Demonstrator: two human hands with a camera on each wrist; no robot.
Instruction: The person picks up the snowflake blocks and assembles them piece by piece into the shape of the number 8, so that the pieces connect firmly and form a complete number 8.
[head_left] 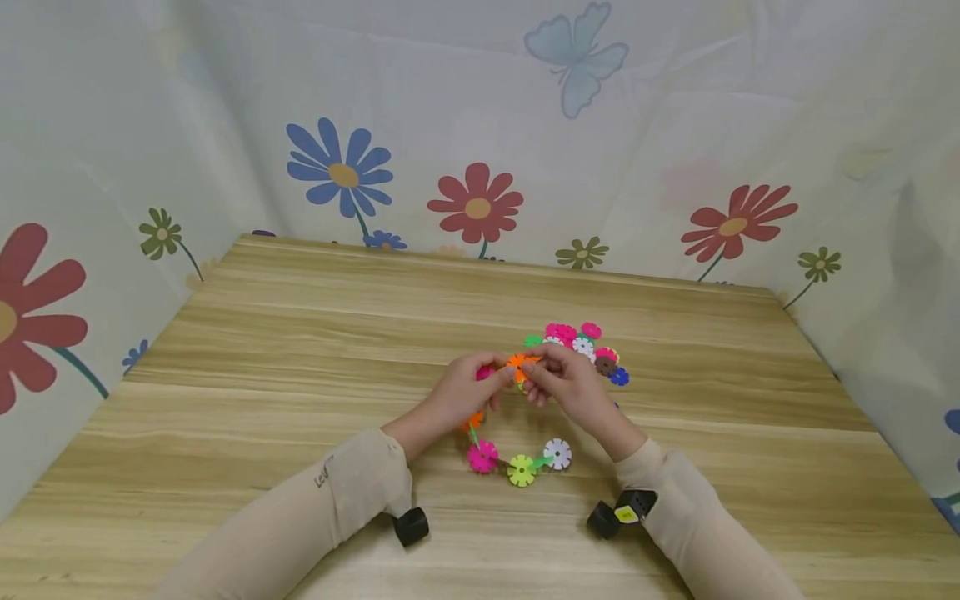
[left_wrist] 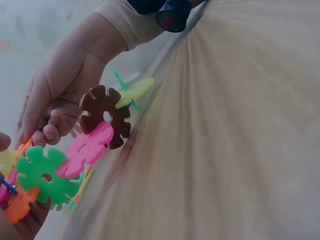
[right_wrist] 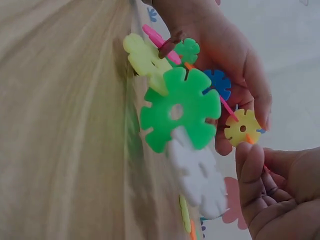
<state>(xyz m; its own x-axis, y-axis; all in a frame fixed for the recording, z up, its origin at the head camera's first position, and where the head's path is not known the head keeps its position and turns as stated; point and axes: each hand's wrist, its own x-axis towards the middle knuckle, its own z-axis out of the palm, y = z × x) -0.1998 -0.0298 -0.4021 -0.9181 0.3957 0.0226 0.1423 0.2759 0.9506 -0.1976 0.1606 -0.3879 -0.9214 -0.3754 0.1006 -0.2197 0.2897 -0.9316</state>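
Near the table's middle, my left hand (head_left: 461, 389) holds one end of a chain of slotted plastic flower discs, seen up close in the right wrist view with a yellow disc (right_wrist: 242, 128) by its fingertips. Facing it, my right hand (head_left: 579, 392) pinches an orange flower disc (head_left: 517, 367) between thumb and fingers, against that end. The rest of the chain curves down below the hands: a pink disc (head_left: 483, 457), a yellow-green disc (head_left: 521, 471) and a white disc (head_left: 557, 454). A brown disc (left_wrist: 105, 116) belongs to it too. The fingers partly hide the joint.
Behind my right hand lies a loose pile of flower discs (head_left: 583, 345) in pink, white, brown and blue. Wood-grain table (head_left: 300, 333) surrounds the hands. A flower-printed curtain (head_left: 420, 100) hangs behind it and at both sides.
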